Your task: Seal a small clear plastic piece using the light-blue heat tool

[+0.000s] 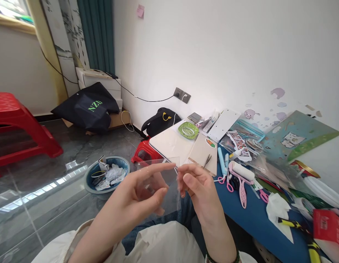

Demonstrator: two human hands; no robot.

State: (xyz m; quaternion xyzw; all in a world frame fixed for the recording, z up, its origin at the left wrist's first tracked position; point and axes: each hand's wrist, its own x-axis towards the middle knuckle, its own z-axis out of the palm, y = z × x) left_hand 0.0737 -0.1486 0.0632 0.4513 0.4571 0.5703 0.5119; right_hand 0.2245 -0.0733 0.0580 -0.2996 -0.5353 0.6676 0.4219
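A clear plastic sheet [173, 204] hangs upright between my two hands above my lap. My left hand [142, 186] holds it, thumb in front and some fingers showing faintly through the film. The left index finger stretches right to the sheet's upper right corner. At that right edge, my right hand [198, 186] has its fingers curled and pinched together against the film. Its fingertips nearly meet the left index fingertip. Glare on the sheet makes its exact outline hard to follow.
To the right, a blue table [240, 219] carries a pink lint roller [242, 179], scissors [229, 184] and a yellow-black cutter [291, 222]. A green dish [188, 130] and tweezers [207, 160] lie on the white table ahead. A waste basin [88, 182] and red stool [29, 124] stand left.
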